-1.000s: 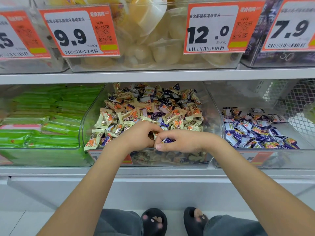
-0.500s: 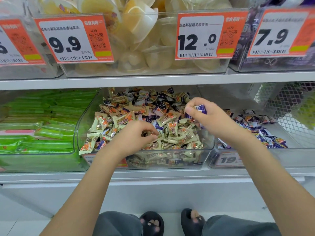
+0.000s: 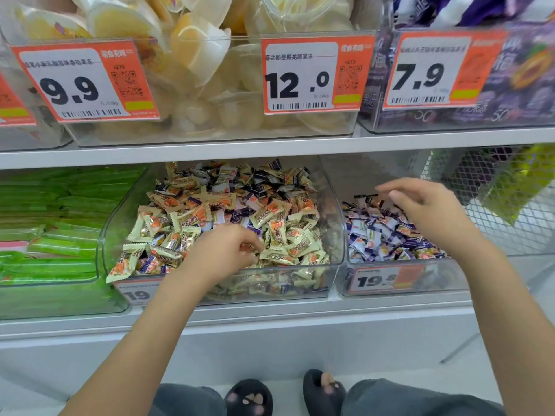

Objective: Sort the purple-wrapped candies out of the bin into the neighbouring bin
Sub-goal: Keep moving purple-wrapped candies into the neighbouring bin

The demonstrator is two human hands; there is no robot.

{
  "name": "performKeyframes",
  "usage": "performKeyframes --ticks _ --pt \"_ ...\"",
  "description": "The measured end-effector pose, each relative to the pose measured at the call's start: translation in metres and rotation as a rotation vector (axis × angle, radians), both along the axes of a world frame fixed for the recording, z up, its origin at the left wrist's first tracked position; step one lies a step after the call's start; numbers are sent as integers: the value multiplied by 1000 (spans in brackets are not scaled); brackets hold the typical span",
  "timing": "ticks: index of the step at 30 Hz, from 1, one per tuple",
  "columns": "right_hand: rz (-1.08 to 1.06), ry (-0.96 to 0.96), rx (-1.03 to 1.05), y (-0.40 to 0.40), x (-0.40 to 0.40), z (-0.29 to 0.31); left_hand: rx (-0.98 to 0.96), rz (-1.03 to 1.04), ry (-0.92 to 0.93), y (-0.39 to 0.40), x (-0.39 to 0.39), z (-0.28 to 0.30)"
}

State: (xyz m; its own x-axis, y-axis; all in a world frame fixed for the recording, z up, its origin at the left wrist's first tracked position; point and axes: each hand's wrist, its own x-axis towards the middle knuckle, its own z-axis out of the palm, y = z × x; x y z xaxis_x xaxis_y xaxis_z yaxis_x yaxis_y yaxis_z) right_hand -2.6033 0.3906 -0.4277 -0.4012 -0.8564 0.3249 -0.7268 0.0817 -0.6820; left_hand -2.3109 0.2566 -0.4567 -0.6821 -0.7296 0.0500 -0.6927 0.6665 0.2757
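Digging left hand [image 3: 223, 253] hiding fingertips among candies [image 3: 240, 211], right hand [image 3: 426, 205] blurred

Clear glossy plastic bin [image 3: 336, 205], shiny foil-like candies [image 3: 276, 226], paper tag [image 3: 312, 75]

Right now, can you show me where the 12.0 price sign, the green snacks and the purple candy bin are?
12.0 price sign [image 3: 312, 75]: head view, on its white panel.
Green snacks [image 3: 57, 223]: head view, mid-pile.
Purple candy bin [image 3: 387, 279]: head view, on its clear front wall.

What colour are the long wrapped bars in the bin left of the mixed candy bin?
Bright green bars, seen in the head view.
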Motion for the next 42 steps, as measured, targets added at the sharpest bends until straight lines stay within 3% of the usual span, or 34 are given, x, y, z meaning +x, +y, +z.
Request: performKeyframes --ticks 3,4,6,8,13,19,21,27,30,36,42 --pt "37 -7 -41 -2 14 5 -233 -38 9 2 -9 -2" --pt "75 -8 -39 -4 22 7 -209 -74 57 5 -14 -2" --pt "140 19 -33 -11 35 7 42 -169 133 10 -26 1" --pt "160 66 -7 -18 44 5 249 -206 93 10 -35 4" --pt "145 87 46 -26 46 -1 405 -217 -187 0 -43 4" --pt "161 47 43 -27 47 -3 682 -197 -203 5 -37 9" --pt "162 46 41 -25 48 -2 677 -210 -180 4 -33 10" --pt "140 45 -105 -19 56 4 636 -286 -10 -1 -21 15" --pt "198 4 -220 -17 69 10 555 -224 103 1 -22 11" --pt "461 -115 48 -19 93 5 453 -170 501 13 -37 21" --pt "360 -210 -29 -17 80 5 444 -122 719 29 -67 17"
